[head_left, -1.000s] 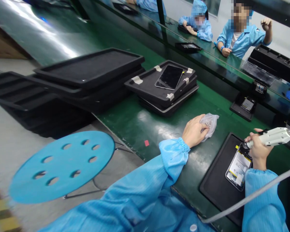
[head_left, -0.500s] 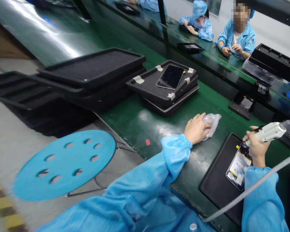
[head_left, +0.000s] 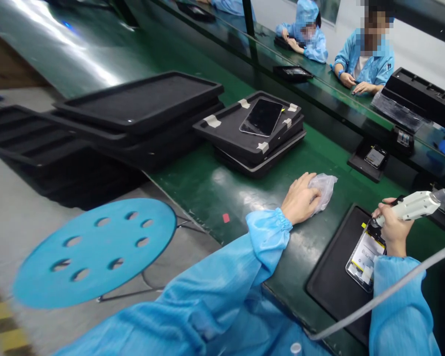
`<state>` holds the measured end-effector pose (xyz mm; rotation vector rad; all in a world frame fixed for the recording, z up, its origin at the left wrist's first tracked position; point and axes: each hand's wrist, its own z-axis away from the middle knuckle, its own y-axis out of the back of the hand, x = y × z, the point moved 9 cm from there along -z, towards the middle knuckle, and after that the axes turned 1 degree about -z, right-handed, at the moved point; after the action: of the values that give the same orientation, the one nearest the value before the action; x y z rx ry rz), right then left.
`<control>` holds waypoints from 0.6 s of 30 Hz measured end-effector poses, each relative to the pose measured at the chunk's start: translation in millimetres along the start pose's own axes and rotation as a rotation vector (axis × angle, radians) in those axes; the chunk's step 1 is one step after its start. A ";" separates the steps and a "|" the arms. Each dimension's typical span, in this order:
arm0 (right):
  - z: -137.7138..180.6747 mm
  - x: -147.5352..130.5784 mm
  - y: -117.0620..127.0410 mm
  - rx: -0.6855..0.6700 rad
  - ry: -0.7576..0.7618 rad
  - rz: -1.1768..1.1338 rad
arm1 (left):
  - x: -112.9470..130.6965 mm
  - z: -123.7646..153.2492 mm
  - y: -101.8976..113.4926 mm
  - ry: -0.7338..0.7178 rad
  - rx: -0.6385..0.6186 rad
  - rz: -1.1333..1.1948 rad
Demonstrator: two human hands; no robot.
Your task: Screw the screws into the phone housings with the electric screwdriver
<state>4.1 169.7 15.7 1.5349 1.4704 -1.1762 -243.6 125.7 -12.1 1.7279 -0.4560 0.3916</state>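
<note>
On the green bench, my left hand [head_left: 300,199] is at a crumpled clear plastic bag [head_left: 324,190], its fingers closed around the near side and the fingertips partly hidden in the plastic. A white electric screwdriver [head_left: 415,206] with a grey cable is gripped in my right hand [head_left: 395,228]. Its tip points down at the upper end of an opened phone [head_left: 365,258], whose white-labelled battery shows. Under the phone lies a black mat or tray [head_left: 335,269], and my right sleeve covers part of both.
A dark-screened phone [head_left: 262,117] rests on stacked black trays [head_left: 226,126] with tape pieces. Larger black trays [head_left: 144,101] are piled further left. A blue stool [head_left: 96,247] stands left of the bench. Another opened phone [head_left: 376,156] lies beyond. Two co-workers [head_left: 373,64] sit across.
My left fingers have drawn in slightly against the plastic bag, which shifted a little left. The screwdriver stays at the phone's upper end. The co-worker opposite has lowered their hands to the bench.
</note>
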 end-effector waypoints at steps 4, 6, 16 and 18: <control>0.4 -14.9 1.3 0.021 0.011 -0.020 | 2.9 3.5 3.4 -0.049 -0.008 -0.011; 0.9 -38.0 7.0 0.046 0.057 -0.037 | -1.1 3.2 1.1 -0.047 -0.037 0.002; 48.4 -132.7 70.8 0.238 0.210 0.007 | -2.5 0.5 3.1 -0.160 0.116 0.047; 57.8 -121.5 76.6 0.216 0.157 0.010 | 1.3 1.7 9.1 -0.189 0.167 0.051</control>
<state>78.3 64.2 101.3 1.8142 1.4723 -1.2662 -247.0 122.3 -4.2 1.9274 -0.6189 0.3107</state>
